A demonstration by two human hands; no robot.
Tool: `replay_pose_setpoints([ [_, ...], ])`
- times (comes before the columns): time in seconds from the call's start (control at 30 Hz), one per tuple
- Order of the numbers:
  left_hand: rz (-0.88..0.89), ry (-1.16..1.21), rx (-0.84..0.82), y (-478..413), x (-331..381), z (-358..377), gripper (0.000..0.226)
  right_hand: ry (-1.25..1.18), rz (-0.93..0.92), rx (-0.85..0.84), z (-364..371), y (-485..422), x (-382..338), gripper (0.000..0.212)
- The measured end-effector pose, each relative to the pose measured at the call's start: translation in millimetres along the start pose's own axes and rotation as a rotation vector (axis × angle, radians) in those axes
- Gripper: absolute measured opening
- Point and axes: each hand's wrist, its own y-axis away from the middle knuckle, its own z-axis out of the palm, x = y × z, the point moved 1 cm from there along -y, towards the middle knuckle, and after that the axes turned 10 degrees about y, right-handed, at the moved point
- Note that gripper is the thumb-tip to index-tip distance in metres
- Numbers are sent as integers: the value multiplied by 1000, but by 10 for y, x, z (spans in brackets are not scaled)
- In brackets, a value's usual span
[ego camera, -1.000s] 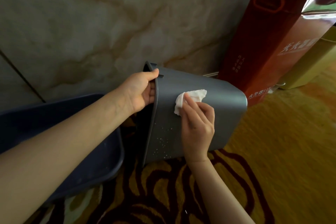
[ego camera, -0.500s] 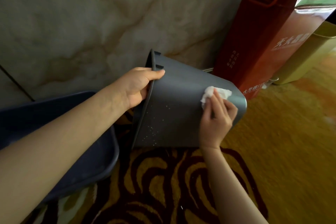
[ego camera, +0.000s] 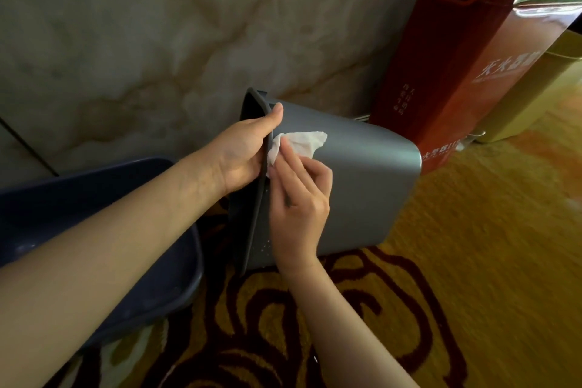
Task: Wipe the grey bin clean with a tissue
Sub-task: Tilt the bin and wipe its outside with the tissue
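The grey bin [ego camera: 368, 186] lies on its side on the carpet, its open mouth facing left and its bottom to the right. My left hand [ego camera: 244, 153] grips the bin's rim at the top, thumb over the outer edge. My right hand [ego camera: 299, 201] presses a crumpled white tissue [ego camera: 299, 143] flat against the bin's outer wall, right beside the rim and touching my left thumb. Small pale specks dot the wall low down near the rim.
A dark blue tub [ego camera: 151, 261] sits on the floor at the left, under my left forearm. A marble wall [ego camera: 157, 41] stands behind. A tall red box [ego camera: 456, 57] and a yellow-green container [ego camera: 535, 88] are at the right. The carpet [ego camera: 472, 261] is yellow with dark red swirls.
My right hand has slid the tissue from the bin's bottom end at the right back along the wall to the rim at the left. The left hand keeps its hold.
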Motion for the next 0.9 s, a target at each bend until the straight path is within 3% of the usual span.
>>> replay_pose_setpoints([
  [0.17,57,30,89,-44,26,-12,54,60,-109,-102,-5,380,163,26],
  [0.27,68,49,132,-33,69,-4,48,111,-239,-231,-109,575,367,26],
  [0.4,50,79,156,-38,154,95,32,150,-343,-201,-274,450,456,22],
  [0.53,78,116,147,-69,358,101,28,122,-273,-93,-335,300,153,24],
  [0.9,138,54,125,-5,278,5,26,49,-57,-104,-137,292,-177,32],
])
